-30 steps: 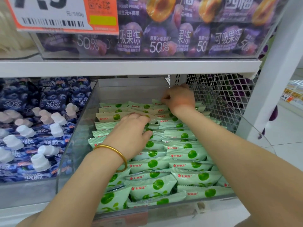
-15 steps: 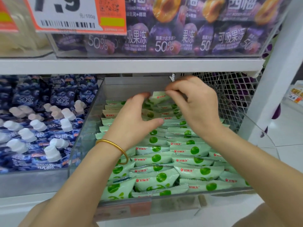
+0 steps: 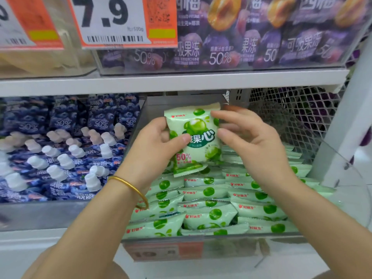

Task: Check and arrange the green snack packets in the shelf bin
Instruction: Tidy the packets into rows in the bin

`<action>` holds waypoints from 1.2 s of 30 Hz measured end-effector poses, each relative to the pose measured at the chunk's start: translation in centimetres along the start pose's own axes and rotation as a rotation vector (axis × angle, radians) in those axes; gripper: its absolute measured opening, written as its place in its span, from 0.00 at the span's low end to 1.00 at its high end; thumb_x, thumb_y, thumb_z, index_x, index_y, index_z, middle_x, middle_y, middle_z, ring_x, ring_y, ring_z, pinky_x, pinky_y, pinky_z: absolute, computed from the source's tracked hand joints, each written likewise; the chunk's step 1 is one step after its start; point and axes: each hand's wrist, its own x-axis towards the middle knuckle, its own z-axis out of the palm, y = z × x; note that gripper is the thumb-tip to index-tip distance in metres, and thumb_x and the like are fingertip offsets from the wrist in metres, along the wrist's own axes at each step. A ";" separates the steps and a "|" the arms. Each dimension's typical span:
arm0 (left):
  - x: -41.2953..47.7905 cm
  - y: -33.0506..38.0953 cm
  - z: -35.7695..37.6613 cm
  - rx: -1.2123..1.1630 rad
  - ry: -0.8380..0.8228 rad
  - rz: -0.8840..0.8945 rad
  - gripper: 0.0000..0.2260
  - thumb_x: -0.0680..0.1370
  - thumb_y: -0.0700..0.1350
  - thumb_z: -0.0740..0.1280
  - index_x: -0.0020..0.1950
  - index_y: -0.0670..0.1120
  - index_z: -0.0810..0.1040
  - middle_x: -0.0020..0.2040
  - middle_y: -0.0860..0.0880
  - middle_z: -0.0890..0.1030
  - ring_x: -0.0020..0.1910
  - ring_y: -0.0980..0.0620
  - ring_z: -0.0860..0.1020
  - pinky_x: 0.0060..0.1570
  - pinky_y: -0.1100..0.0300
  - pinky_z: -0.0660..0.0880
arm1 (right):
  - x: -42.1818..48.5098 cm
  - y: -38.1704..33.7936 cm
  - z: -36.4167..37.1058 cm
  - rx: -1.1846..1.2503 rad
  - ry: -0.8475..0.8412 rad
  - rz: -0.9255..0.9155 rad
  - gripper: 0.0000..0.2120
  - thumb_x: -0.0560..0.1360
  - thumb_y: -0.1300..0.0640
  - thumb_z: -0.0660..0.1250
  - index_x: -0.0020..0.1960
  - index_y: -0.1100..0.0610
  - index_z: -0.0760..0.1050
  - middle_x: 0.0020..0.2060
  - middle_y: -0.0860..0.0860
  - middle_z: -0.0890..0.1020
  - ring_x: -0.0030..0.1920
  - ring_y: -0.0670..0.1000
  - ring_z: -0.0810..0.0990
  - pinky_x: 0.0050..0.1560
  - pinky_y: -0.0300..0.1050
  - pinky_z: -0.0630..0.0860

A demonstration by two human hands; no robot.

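I hold one green snack packet (image 3: 196, 137) upright above the clear shelf bin (image 3: 342, 190), its printed face towards me. My left hand (image 3: 155, 150), with a gold bangle at the wrist, pinches its left edge between thumb and fingers. My right hand (image 3: 253, 141) touches the packet's right edge with its fingertips, fingers spread. Below, several more green packets (image 3: 211, 214) lie in overlapping rows that fill the bin.
A bin of blue jelly pouches with white caps (image 3: 60, 154) stands to the left. The white shelf board (image 3: 173, 81) above carries purple prune jelly packs (image 3: 241, 37) and a price tag (image 3: 112, 21). White wire mesh (image 3: 291, 109) and a white post (image 3: 350, 109) close off the right.
Both hands left the back of the bin and lifted one packet up. It now stands upright between my hands, facing me. The view has moved closer to the shelf.
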 end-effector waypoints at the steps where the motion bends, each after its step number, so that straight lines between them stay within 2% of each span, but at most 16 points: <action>1: -0.1 -0.1 -0.2 -0.019 -0.017 -0.014 0.12 0.76 0.35 0.64 0.59 0.42 0.74 0.50 0.46 0.84 0.47 0.51 0.83 0.42 0.60 0.80 | -0.1 -0.1 0.0 0.087 -0.045 0.058 0.15 0.74 0.66 0.67 0.55 0.49 0.79 0.56 0.50 0.80 0.45 0.40 0.80 0.46 0.33 0.76; 3: -0.2 -0.1 -0.4 -0.038 -0.044 -0.029 0.12 0.77 0.35 0.63 0.60 0.41 0.73 0.50 0.45 0.84 0.46 0.51 0.83 0.41 0.60 0.80 | -0.2 -0.1 0.1 0.178 -0.123 0.132 0.16 0.73 0.66 0.67 0.56 0.49 0.79 0.49 0.44 0.84 0.44 0.42 0.81 0.43 0.37 0.79; 5: -0.3 -0.2 -0.5 -0.051 -0.058 -0.031 0.13 0.77 0.35 0.62 0.62 0.40 0.73 0.51 0.45 0.84 0.47 0.50 0.83 0.42 0.59 0.80 | -0.3 0.0 0.0 0.182 -0.177 0.143 0.18 0.72 0.66 0.68 0.56 0.47 0.78 0.47 0.40 0.84 0.42 0.43 0.82 0.40 0.38 0.78; 8: -0.5 -0.2 -0.4 -0.083 -0.079 -0.034 0.13 0.79 0.37 0.60 0.64 0.42 0.71 0.53 0.46 0.83 0.50 0.50 0.82 0.45 0.57 0.80 | -0.2 0.1 -0.3 0.221 -0.261 0.167 0.25 0.70 0.69 0.70 0.59 0.45 0.76 0.55 0.44 0.82 0.45 0.46 0.83 0.43 0.37 0.79; 12: -0.7 -0.2 -0.4 -0.167 -0.113 -0.072 0.16 0.78 0.37 0.62 0.66 0.43 0.69 0.56 0.45 0.82 0.52 0.46 0.82 0.44 0.54 0.80 | -0.2 0.8 -0.2 0.232 -0.287 0.181 0.31 0.67 0.73 0.70 0.63 0.46 0.74 0.60 0.48 0.79 0.51 0.52 0.82 0.52 0.45 0.80; 15: -0.7 -0.4 -0.6 -0.125 -0.166 -0.076 0.29 0.70 0.30 0.69 0.68 0.45 0.67 0.57 0.44 0.81 0.53 0.44 0.81 0.52 0.49 0.79 | 0.0 1.1 -0.4 0.303 -0.270 0.198 0.32 0.66 0.72 0.71 0.64 0.47 0.73 0.57 0.48 0.81 0.51 0.53 0.83 0.51 0.46 0.80; 18: -0.6 -0.6 -0.6 -0.047 -0.173 -0.054 0.37 0.68 0.23 0.67 0.72 0.48 0.62 0.58 0.48 0.80 0.52 0.47 0.82 0.50 0.55 0.79 | 0.2 1.3 -0.9 0.348 -0.293 0.207 0.34 0.61 0.67 0.72 0.63 0.45 0.72 0.58 0.46 0.81 0.51 0.51 0.82 0.48 0.43 0.80; 22: -0.7 -0.7 -0.5 -0.016 -0.209 -0.040 0.40 0.69 0.21 0.63 0.74 0.51 0.59 0.58 0.47 0.80 0.50 0.49 0.82 0.45 0.60 0.79 | 0.3 1.4 -1.3 0.321 -0.342 0.199 0.39 0.64 0.76 0.71 0.65 0.43 0.70 0.62 0.41 0.76 0.55 0.50 0.81 0.47 0.42 0.80; 25: -0.7 -0.6 -0.6 -0.007 -0.229 -0.037 0.41 0.70 0.21 0.63 0.74 0.52 0.57 0.57 0.47 0.81 0.50 0.49 0.82 0.44 0.60 0.79 | 0.4 1.3 -1.5 0.336 -0.371 0.210 0.40 0.65 0.78 0.69 0.65 0.43 0.69 0.62 0.38 0.75 0.56 0.49 0.81 0.49 0.43 0.80; 36: -0.7 -0.4 -0.5 -0.026 -0.219 -0.034 0.42 0.70 0.22 0.63 0.76 0.53 0.54 0.57 0.48 0.81 0.51 0.49 0.82 0.47 0.59 0.79 | 0.8 1.3 -2.0 0.339 -0.376 0.223 0.40 0.66 0.80 0.66 0.66 0.43 0.69 0.66 0.45 0.73 0.57 0.57 0.80 0.52 0.46 0.80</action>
